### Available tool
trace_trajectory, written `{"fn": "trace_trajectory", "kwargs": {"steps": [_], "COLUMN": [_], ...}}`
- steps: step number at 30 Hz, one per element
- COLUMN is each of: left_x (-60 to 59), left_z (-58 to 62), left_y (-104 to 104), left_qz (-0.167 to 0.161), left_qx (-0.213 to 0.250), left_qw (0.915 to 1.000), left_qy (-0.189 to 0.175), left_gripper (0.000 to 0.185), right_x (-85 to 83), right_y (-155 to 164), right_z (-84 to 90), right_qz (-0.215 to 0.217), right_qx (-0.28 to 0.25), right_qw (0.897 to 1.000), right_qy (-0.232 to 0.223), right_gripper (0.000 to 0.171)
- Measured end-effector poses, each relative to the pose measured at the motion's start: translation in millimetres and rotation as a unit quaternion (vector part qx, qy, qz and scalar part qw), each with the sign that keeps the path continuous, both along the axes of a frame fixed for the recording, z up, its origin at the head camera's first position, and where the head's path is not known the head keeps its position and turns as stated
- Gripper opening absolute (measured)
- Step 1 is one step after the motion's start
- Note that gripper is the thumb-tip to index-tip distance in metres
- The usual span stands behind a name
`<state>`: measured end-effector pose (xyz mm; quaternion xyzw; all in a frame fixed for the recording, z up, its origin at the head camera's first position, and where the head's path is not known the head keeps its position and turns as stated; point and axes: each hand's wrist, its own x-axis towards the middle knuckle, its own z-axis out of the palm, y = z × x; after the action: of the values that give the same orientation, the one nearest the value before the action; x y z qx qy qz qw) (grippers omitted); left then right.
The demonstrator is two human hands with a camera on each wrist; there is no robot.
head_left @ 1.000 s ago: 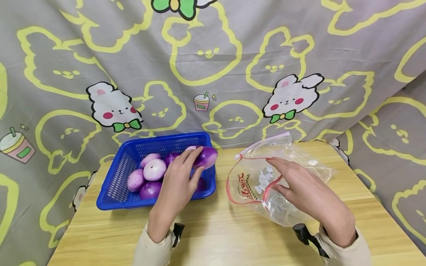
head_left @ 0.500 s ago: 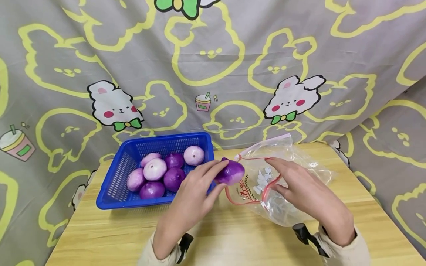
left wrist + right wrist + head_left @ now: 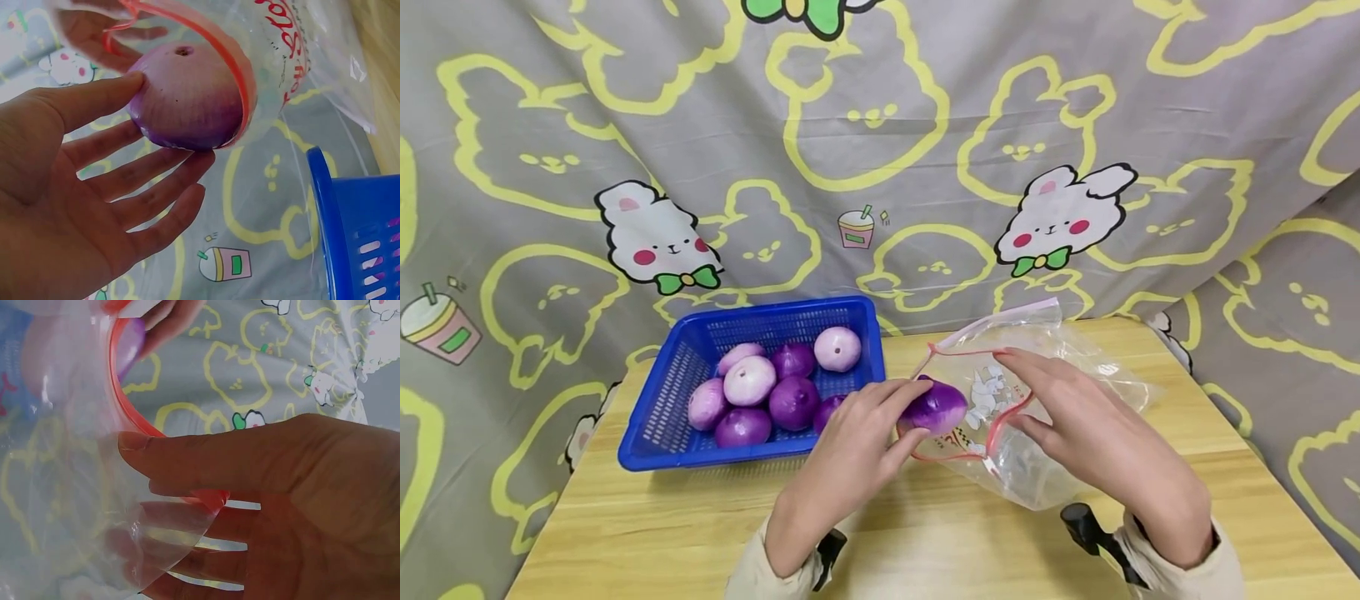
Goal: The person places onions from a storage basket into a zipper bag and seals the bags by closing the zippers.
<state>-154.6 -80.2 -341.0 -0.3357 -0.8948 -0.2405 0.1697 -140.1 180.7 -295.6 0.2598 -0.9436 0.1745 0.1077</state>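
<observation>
A purple onion (image 3: 938, 408) is pinched between the thumb and fingers of my left hand (image 3: 857, 429), right at the mouth of a clear plastic bag. In the left wrist view the onion (image 3: 184, 103) shows its pale top, and the bag's red rim (image 3: 240, 69) crosses its far side. My right hand (image 3: 1075, 408) grips the red edge of the clear bag (image 3: 1037, 483), thumb on one side and fingers on the other, keeping the mouth spread. In the right wrist view the thumb of the right hand (image 3: 269, 469) lies over the bag film (image 3: 69, 487).
A blue plastic basket (image 3: 700, 460) stands left of the bag with several onions (image 3: 749, 381) in it, some pale and some deep purple. Both rest on a wooden table (image 3: 647, 533). Behind the table hangs a grey curtain (image 3: 917, 100) with yellow bear outlines.
My left hand has carried the onion rightward from over the basket to the bag's mouth, uncovering onions in the basket. The right hand has stayed at the bag's edge.
</observation>
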Motion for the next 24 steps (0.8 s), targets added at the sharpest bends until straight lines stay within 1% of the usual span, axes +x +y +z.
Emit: {"fn": "trace_trajectory", "kwargs": {"steps": [5,10,15,19,24], "left_x": [-1.3,-3.2,-3.6,-3.8,-6.2], "left_z": [-1.8,-2.2,-0.8,1.7,4.6], "left_y": [-1.0,-2.9,-4.7,-8.0,-15.4], "left_qz": [0.012,0.023,0.026,0.026,0.035], "left_qx": [-0.007,-0.032,-0.048,-0.044,-0.029], "left_qw": [0.9999,0.9990,0.9981,0.9983,0.9988], "left_qy": [0.006,0.023,0.029,0.027,0.020], "left_gripper": [0.045,0.048,0.048,0.046,0.041], "right_x": [2.3,2.8,2.0,1.2,0.9], "right_y": [-2.6,-3.3,-1.7,-0.9,0.2], "right_z": [2.1,0.4,-0.6,-0.5,-0.7], "right_qz": [0.001,-0.001,0.002,0.005,0.001], "right_qx": [0.002,0.005,-0.003,-0.004,-0.006], "right_qw": [1.000,1.000,1.000,1.000,1.000], "right_qy": [-0.002,0.004,0.009,0.009,0.005], "right_gripper": [0.067,0.066,0.064,0.063,0.064]}}
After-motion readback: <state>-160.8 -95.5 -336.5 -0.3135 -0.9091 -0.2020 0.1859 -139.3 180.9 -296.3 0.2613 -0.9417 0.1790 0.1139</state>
